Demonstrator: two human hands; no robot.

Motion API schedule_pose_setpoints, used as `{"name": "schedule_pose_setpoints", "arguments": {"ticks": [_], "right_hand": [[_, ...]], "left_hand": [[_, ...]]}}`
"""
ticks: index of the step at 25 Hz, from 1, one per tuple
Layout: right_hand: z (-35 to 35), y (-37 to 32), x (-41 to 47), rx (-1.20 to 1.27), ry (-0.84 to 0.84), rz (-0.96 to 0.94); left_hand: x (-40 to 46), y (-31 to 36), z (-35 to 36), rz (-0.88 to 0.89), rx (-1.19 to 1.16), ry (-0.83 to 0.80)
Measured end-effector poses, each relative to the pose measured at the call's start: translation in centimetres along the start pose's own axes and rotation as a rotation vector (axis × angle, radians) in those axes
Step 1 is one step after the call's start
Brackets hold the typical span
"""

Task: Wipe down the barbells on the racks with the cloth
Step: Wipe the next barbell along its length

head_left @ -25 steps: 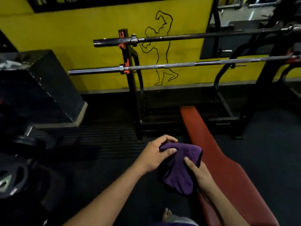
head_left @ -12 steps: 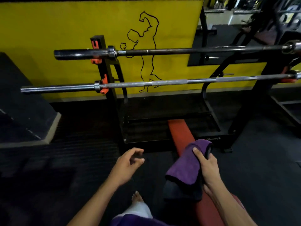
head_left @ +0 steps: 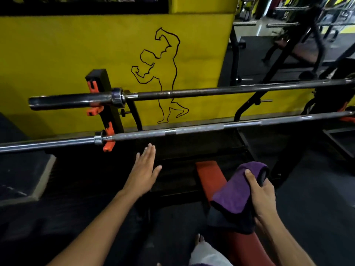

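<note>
Red bench (head_left: 210, 174), yellow wall (head_left: 57, 50), perhaps padded.

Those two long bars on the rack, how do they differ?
The upper barbell looks dark, almost black; the lower barbell is bright silver. The upper barbell's end sleeve is thick and stubby; the lower barbell's runs long and slim out of frame. Both lie level on orange hooks, bare of plates, neither touched by a hand.

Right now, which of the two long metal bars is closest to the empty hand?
The lower barbell, the shiny silver one. The open left hand reaches up just beneath it; the darker upper barbell sits higher.
</note>
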State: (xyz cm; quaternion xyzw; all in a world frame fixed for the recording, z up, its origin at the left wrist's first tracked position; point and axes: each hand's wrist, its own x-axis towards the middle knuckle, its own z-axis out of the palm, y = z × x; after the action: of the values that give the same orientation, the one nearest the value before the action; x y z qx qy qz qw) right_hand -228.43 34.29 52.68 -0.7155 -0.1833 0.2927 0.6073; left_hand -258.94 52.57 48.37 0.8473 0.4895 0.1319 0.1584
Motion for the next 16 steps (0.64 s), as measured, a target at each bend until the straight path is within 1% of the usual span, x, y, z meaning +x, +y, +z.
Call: {"name": "schedule_pose_setpoints", "arguments": {"ticks": [3, 5, 9, 14, 16], "right_hand": [[1.0, -1.2, 5.6, -0.1, -0.078, -0.075], [2.0, -3.1, 9.7, -0.202, -0.133, -0.126], [4.8, -5.2, 17.6, -0.381, -0.189, -0.297], [10.6, -3.9, 23.9, -0.547, -0.207, -0.507], [12.7, -1.6, 24.6, -0.637, -0.232, -0.685]], "left_hand": [[5.5, -1.5, -0.9, -0.005, 0.11, -0.036], [9.0, -2.3, -1.5, -0.042, 0.135, -0.021], [15.6, -3.1, -1.8, -0.127, 0.168, -0.028], [17.9, -4.0, 1.0, -0.231, 0.376, -0.016], [17.7, -4.3, 1.6, -0.23, 0.391, 0.018]]}}
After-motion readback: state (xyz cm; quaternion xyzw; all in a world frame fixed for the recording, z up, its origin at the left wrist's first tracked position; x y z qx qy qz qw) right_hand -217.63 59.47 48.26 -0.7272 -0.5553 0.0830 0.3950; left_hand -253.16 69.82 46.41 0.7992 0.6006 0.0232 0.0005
